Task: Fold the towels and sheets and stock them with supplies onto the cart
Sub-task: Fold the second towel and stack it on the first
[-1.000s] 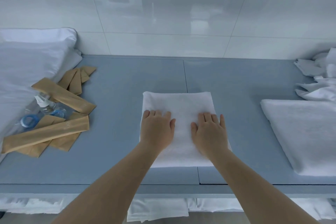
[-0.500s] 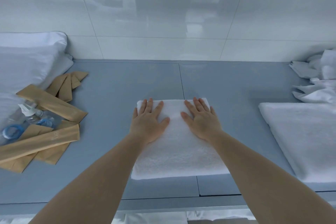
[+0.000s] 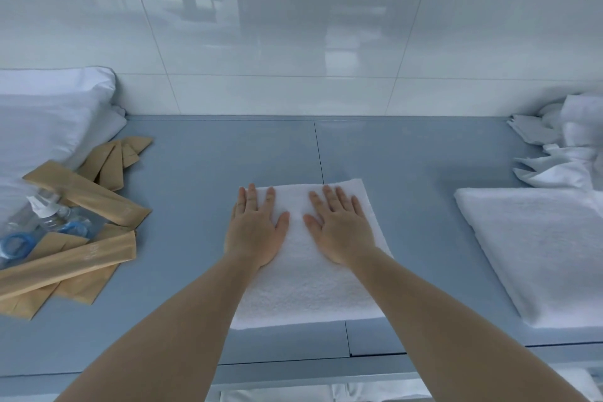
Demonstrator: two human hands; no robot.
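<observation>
The grey tabletop [image 3: 202,179] carries everything here, and both hands work at its middle. Off to the right of the right hand [image 3: 342,232], well apart from it, lies a larger folded white towel [image 3: 538,254], with a crumpled heap of white linen [image 3: 567,153] behind it. Far to the left of the left hand [image 3: 254,232] a white pillow [image 3: 49,114] sits against the wall, and in front of it is a scatter of brown paper sachets [image 3: 81,258] and small clear bottles [image 3: 49,215] with blue caps.

Directly under both palms is the folded towel [image 3: 306,287], a neat white rectangle reaching from the fingertips back toward the near edge of the tabletop. Neither hand forms a grip: both lie flat with fingers straight and spread, pressing on the far half of the cloth.

The towel looks like soft, thick terry, light and limp, so it will likely sag and lose its fold if lifted by one corner. It is not fragile and not slippery, though the layers could slide on each other. The safest hold, I judge, is from both side edges at once, fingers slid under the bottom layer and thumbs on top, pinching all layers together so the stack stays square on its way to the cart, which is not clearly in view.
</observation>
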